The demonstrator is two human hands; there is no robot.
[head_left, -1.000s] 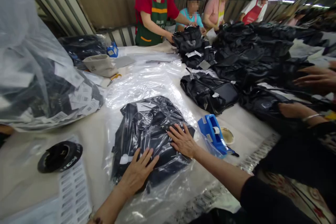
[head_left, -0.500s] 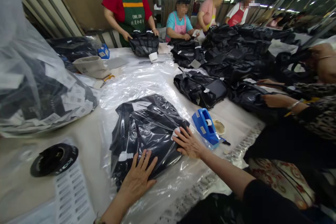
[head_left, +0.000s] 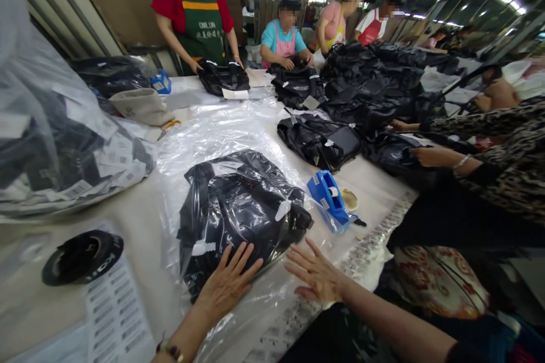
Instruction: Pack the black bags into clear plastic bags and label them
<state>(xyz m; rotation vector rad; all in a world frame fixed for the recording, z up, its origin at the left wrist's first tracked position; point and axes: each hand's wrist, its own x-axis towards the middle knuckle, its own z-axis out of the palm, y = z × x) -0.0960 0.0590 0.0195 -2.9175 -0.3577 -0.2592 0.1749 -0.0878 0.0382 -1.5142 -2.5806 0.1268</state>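
Note:
A black handbag (head_left: 242, 204) lies on the table inside a clear plastic bag (head_left: 251, 317), whose loose end spreads toward me. White wrappings or tags show through the plastic. My left hand (head_left: 227, 278) rests with spread fingers on the near edge of the wrapped handbag. Just off its near right corner is my right hand (head_left: 317, 272), fingers apart, over the loose plastic and holding nothing. A blue tape dispenser (head_left: 330, 195) stands to the right of the handbag, with a roll of tape (head_left: 349, 199) beside it.
On the left are a large clear sack of tags (head_left: 97, 164), a black ring-shaped roll (head_left: 83, 258) and a label sheet (head_left: 117, 312). Black handbags (head_left: 319, 136) pile up at the right and back. Co-workers (head_left: 200, 22) handle bags across the table; another's patterned sleeve (head_left: 502, 176) is at right.
My right hand has come off the handbag's right side and moved toward me. My left hand stays on the near edge, shifted slightly. The view has turned a little.

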